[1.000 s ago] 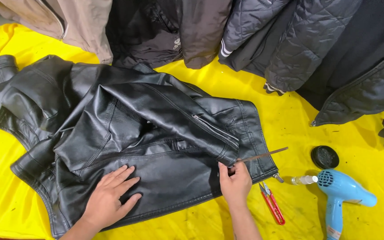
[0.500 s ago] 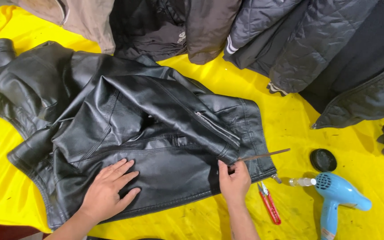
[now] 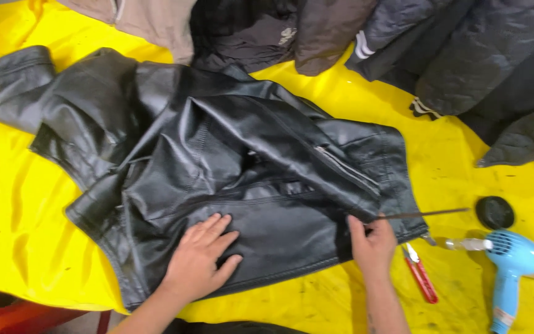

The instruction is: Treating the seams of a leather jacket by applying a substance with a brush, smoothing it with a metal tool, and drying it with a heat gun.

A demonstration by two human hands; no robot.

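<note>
1. Jacket (image 3: 217, 179), black and leather-like, lies spread on the yellow counter (image 3: 26, 247), its lower hem nearest the person and directly under both hands.
2. Left hand (image 3: 199, 263) lies flat on the panel just above the hem, fingers spread apart and gripping nothing. It works as a hold-down; pressing evenly with the whole palm should keep the slick material from sliding or bunching.
3. Right hand (image 3: 373, 246) sits at the hem's right end, fingers closed on the near end of a thin dark rod (image 3: 424, 214), which runs away to the right over the jacket's corner. Whether its tip touches the material I cannot tell.
4. Doing this well likely means keeping the rod low and nearly level, guiding it with small moves, and keeping the stretch between the two hands taut so that no crease forms at the edge.
5. Just right of the right hand lie small red snips (image 3: 420, 278); beyond them lie a blue hair dryer (image 3: 517, 263) and a round black lid (image 3: 494, 212), close to the rod's far end. The rod's swing should stay off them.
6. Further out, past the zip (image 3: 346, 167), the sleeve (image 3: 23, 93) trails to the far left.
7. Farthest away, dark and tan coats (image 3: 465, 55) lie along the counter's far edge, well apart from both hands.
</note>
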